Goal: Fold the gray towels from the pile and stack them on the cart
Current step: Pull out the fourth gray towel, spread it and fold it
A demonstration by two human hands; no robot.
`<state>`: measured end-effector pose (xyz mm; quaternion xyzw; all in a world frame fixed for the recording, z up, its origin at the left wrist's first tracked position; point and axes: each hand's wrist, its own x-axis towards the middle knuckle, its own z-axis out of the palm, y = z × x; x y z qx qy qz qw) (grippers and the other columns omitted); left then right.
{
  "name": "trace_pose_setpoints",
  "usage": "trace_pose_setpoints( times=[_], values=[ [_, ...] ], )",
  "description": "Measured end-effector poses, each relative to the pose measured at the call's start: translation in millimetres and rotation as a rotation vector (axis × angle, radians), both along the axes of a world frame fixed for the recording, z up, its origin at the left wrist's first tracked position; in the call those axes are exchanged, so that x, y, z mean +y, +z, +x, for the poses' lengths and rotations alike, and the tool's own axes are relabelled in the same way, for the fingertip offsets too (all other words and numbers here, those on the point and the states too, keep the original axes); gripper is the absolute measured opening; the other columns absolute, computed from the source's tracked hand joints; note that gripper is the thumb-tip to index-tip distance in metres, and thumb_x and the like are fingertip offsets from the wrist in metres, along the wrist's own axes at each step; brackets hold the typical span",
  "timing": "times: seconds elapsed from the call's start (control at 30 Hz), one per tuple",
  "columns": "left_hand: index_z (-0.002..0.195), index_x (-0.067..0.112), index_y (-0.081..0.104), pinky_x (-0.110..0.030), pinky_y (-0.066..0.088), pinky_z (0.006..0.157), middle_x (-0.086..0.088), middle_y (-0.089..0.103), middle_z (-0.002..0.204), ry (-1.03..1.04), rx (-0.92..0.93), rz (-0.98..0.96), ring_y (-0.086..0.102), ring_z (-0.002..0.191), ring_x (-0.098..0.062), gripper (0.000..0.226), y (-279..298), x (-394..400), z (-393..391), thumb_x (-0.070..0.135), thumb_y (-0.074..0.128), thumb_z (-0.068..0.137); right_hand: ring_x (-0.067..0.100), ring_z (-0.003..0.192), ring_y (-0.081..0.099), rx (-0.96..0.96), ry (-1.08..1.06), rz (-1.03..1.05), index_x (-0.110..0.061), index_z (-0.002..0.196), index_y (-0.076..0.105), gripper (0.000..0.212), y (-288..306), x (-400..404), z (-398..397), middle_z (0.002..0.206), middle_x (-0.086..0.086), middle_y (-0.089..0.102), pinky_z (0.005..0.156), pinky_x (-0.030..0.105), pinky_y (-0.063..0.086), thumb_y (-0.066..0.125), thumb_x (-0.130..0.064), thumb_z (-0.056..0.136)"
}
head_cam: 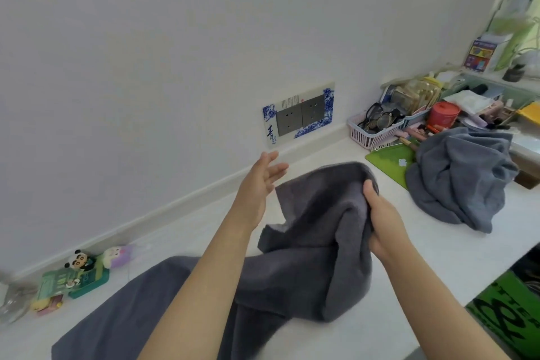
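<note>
A dark gray towel hangs bunched above the white tabletop, and my right hand grips its upper edge with thumb on top. My left hand is raised just left of the towel, fingers straight and spread, holding nothing. Another dark gray towel lies flat on the table at the lower left, partly under my left forearm. A crumpled pile of lighter gray towels sits at the right. No cart is in view.
A white wall with a blue-patterned socket plate runs along the table's far side. A pink basket, a red tub and clutter fill the back right. Small toys stand at the left. A green mat lies beside the pile.
</note>
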<state>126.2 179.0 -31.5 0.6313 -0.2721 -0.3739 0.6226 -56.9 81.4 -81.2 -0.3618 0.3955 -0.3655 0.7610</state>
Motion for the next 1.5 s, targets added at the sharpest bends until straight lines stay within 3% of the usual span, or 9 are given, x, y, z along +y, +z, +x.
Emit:
trace_pose_setpoints(
  times=[0.17, 0.33, 0.7, 0.83, 0.93, 1.07, 1.13, 1.23, 1.5],
  values=[
    [0.127, 0.020, 0.054, -0.034, 0.033, 0.104, 0.001, 0.060, 0.124, -0.149, -0.110, 0.212, 0.058, 0.113, -0.011, 0.044, -33.9, -24.5, -20.6, 0.041, 0.023, 0.103, 0.023, 0.094, 0.063, 0.357, -0.290, -0.155, -0.018, 0.092, 0.064, 0.029, -16.8, -29.3, -41.0, 0.096, 0.006, 0.067, 0.088, 0.040, 0.051, 0.049, -0.042, 0.095],
    [0.125, 0.017, 0.056, -0.031, 0.037, 0.094, 0.000, 0.061, 0.121, -0.240, -0.072, 0.449, 0.061, 0.105, -0.011, 0.045, -80.6, -34.5, -41.4, 0.040, 0.024, 0.103, 0.026, 0.082, 0.056, 0.604, -0.301, -0.300, -0.003, 0.089, 0.060, 0.041, -22.6, -50.9, -71.1, 0.086, 0.010, 0.062, 0.078, 0.041, 0.048, 0.047, -0.042, 0.094],
    [0.115, 0.022, 0.056, -0.034, 0.041, 0.098, 0.000, 0.052, 0.124, -0.205, -0.098, 0.567, 0.052, 0.106, -0.018, 0.031, -142.6, -108.9, -79.9, 0.041, 0.040, 0.097, 0.024, 0.074, 0.058, 0.720, -0.240, -0.207, -0.003, 0.077, 0.061, 0.043, -47.9, -93.7, -119.3, 0.076, 0.007, 0.063, 0.068, 0.038, 0.048, 0.059, -0.045, 0.087],
    [0.133, 0.009, 0.042, -0.040, 0.046, 0.096, -0.010, 0.051, 0.131, -0.044, -0.192, 0.757, 0.055, 0.112, -0.031, 0.067, -178.5, -135.2, -77.2, 0.054, 0.053, 0.086, 0.022, 0.067, 0.054, 0.795, -0.184, -0.138, -0.007, 0.068, 0.055, 0.043, -66.1, -112.2, -142.1, 0.068, 0.005, 0.058, 0.058, 0.032, 0.040, 0.062, -0.045, 0.085],
    [0.108, 0.004, 0.061, -0.040, 0.053, 0.086, -0.013, 0.067, 0.107, -0.066, -0.159, 0.835, 0.064, 0.094, -0.030, 0.063, -194.2, -153.7, -72.3, 0.059, 0.060, 0.079, 0.021, 0.079, 0.061, 0.826, 0.055, -0.034, -0.012, 0.083, 0.061, 0.038, -76.6, -123.0, -151.3, 0.083, 0.005, 0.065, 0.059, 0.028, 0.044, 0.062, -0.050, 0.084],
    [0.071, 0.008, 0.061, -0.036, 0.054, 0.064, -0.011, 0.066, 0.073, -0.091, -0.106, 0.772, 0.059, 0.064, -0.023, 0.029, -179.8, -173.0, -66.4, 0.031, 0.064, 0.089, 0.019, 0.079, 0.061, 0.810, 0.086, -0.066, -0.013, 0.084, 0.067, 0.028, -84.6, -137.8, -157.2, 0.092, 0.008, 0.068, 0.065, 0.031, 0.049, 0.058, -0.039, 0.090],
    [0.068, 0.008, 0.055, -0.027, 0.037, 0.048, -0.006, 0.050, 0.056, -0.001, -0.107, 0.659, 0.044, 0.049, -0.020, 0.031, -156.8, -192.1, -63.7, 0.029, 0.064, 0.090, 0.020, 0.091, 0.063, 0.620, 0.003, -0.012, -0.013, 0.093, 0.070, 0.028, -87.0, -146.9, -161.4, 0.099, 0.007, 0.069, 0.081, 0.038, 0.054, 0.058, -0.039, 0.090],
    [0.070, 0.012, 0.057, -0.030, 0.039, 0.056, -0.004, 0.051, 0.053, 0.069, -0.182, 0.442, 0.046, 0.050, -0.019, 0.027, -101.4, -229.9, -70.2, 0.029, 0.063, 0.090, 0.021, 0.101, 0.065, 0.360, -0.064, 0.070, -0.014, 0.102, 0.072, 0.033, -80.0, -154.1, -169.6, 0.106, 0.006, 0.071, 0.092, 0.039, 0.051, 0.060, -0.040, 0.088],
    [0.075, 0.028, 0.056, -0.039, 0.057, 0.075, 0.007, 0.063, 0.073, 0.086, -0.372, -0.008, 0.064, 0.066, -0.017, 0.016, -2.0, -330.5, -125.8, 0.030, 0.065, 0.088, 0.021, 0.102, 0.065, 0.139, -0.375, 0.022, -0.004, 0.104, 0.068, 0.034, -54.3, -166.5, -187.4, 0.104, 0.008, 0.071, 0.085, 0.034, 0.050, 0.053, -0.032, 0.093]
  ],
)
